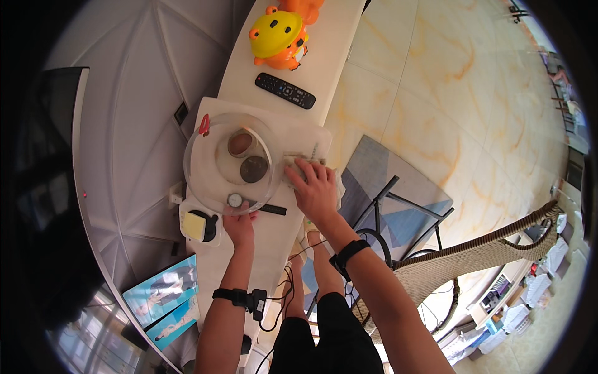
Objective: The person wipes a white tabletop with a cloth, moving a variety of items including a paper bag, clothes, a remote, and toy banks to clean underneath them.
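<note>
A clear round glass bowl [191, 180] stands on a white board, with two round objects, one reddish-brown [240, 144] and one dark grey [253, 169], visible inside its outline. At its near side, my left hand [238, 230] has its fingers closed at the strap of a wristwatch [235, 200]. The watch face shows by the bowl's rim, and its black strap reaches right. To the right of the bowl, my right hand [314, 189] presses a crumpled light cloth [340, 187] on the board near its edge.
A black remote control [285, 90] and an orange figurine with a yellow cap [276, 37] are farther along the white cabinet. A yellow note pad [193, 226] lies at left, near a large television [56, 187]. A wicker chair [462, 248] stands at right; cables hang from my wrists.
</note>
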The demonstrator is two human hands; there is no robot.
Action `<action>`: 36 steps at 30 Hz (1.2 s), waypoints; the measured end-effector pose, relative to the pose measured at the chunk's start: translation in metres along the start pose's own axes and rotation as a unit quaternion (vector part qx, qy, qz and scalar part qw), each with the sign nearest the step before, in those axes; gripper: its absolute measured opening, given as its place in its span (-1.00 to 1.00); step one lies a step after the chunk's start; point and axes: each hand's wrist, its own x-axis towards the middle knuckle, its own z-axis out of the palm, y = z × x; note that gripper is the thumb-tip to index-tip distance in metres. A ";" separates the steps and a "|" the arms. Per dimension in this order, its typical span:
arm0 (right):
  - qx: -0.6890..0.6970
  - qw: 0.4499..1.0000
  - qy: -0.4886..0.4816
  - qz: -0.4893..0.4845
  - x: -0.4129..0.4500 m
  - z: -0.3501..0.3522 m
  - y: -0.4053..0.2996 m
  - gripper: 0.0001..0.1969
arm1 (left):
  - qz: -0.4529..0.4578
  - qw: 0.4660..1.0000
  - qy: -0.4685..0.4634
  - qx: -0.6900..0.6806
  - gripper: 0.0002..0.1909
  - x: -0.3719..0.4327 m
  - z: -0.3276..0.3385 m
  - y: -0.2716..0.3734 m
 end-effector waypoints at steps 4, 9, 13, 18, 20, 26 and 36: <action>0.021 0.999 -0.021 -0.039 0.009 -0.005 0.008 -0.56 | -0.021 0.999 0.022 0.010 -0.75 0.003 -0.004 -0.007; 0.021 0.999 0.005 0.026 0.043 -0.013 0.025 -0.53 | 0.012 1.000 0.013 -0.009 -0.80 -0.013 0.007 -0.015; 0.055 0.968 0.082 0.231 0.071 -0.014 0.020 -0.47 | 0.004 0.998 0.025 0.052 -0.74 -0.013 -0.014 -0.024; -0.001 0.986 0.031 0.163 0.049 -0.014 0.018 -0.46 | 0.016 0.986 -0.047 0.162 -0.69 -0.019 -0.043 -0.030; -0.018 0.992 0.004 0.124 0.024 -0.011 0.012 -0.45 | 0.061 0.974 -0.073 0.206 -0.67 -0.029 -0.045 -0.030; -0.007 0.995 -0.034 0.091 -0.042 -0.003 -0.040 -0.37 | 0.283 0.852 -0.164 0.408 -0.27 -0.059 -0.060 -0.023; -0.001 0.986 -0.095 0.138 -0.052 -0.015 -0.056 -0.46 | 0.237 0.687 -0.315 0.611 0.15 -0.070 -0.069 -0.003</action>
